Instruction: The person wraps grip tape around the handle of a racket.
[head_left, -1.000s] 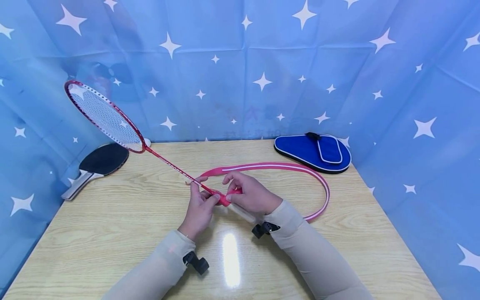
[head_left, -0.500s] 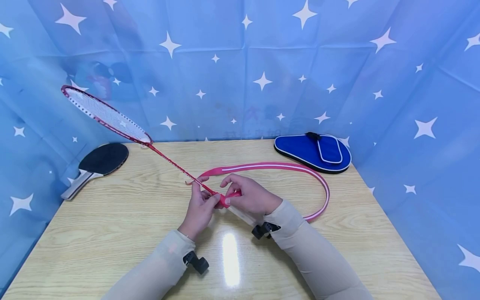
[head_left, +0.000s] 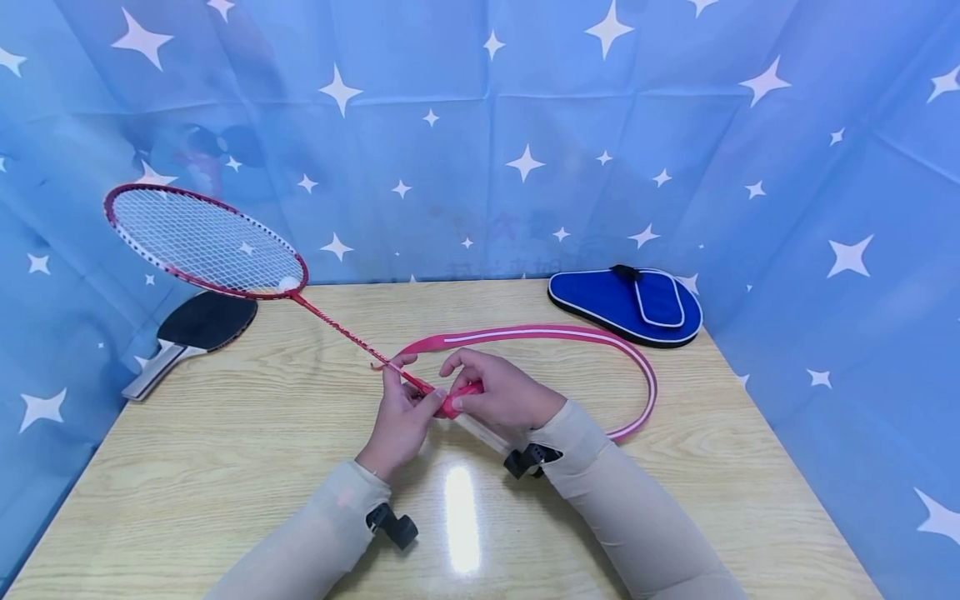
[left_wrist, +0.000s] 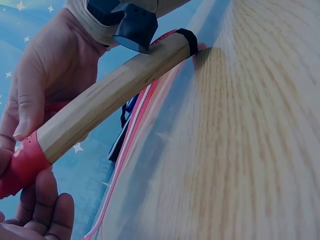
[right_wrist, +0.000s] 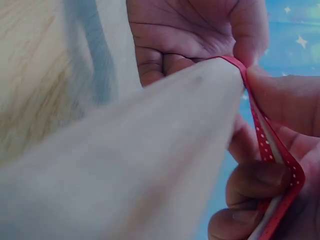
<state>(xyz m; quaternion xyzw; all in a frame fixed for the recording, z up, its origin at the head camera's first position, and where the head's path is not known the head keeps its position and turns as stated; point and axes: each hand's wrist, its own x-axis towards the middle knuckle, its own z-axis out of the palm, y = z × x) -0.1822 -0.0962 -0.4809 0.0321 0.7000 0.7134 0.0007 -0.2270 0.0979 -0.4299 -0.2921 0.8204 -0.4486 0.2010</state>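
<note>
A red badminton racket (head_left: 337, 327) slants up to the left, its strung head in the air near the curtain. My left hand (head_left: 397, 421) grips it at the top of the handle, thumb on the red wrap. Below that wrap the wooden handle (left_wrist: 110, 95) is bare, with a black band at its end. My right hand (head_left: 510, 390) pinches the red grip tape (right_wrist: 280, 162) against the handle, fingers curled round the strip. A dotted, perforated surface and a white stripe show on the tape. Its long loose length curves over the table behind my right hand.
A black table tennis bat (head_left: 210, 318) lies at the back left, below the racket head. The blue bat case (head_left: 600, 292) with white piping sits at the back right. A starry blue curtain (head_left: 450, 167) borders the wooden table (head_left: 225, 467).
The racket has rolled about its shaft: its head passed nearly edge-on and now shows its strings broadly, lying a little lower and further left. Both hands stay almost in place.
</note>
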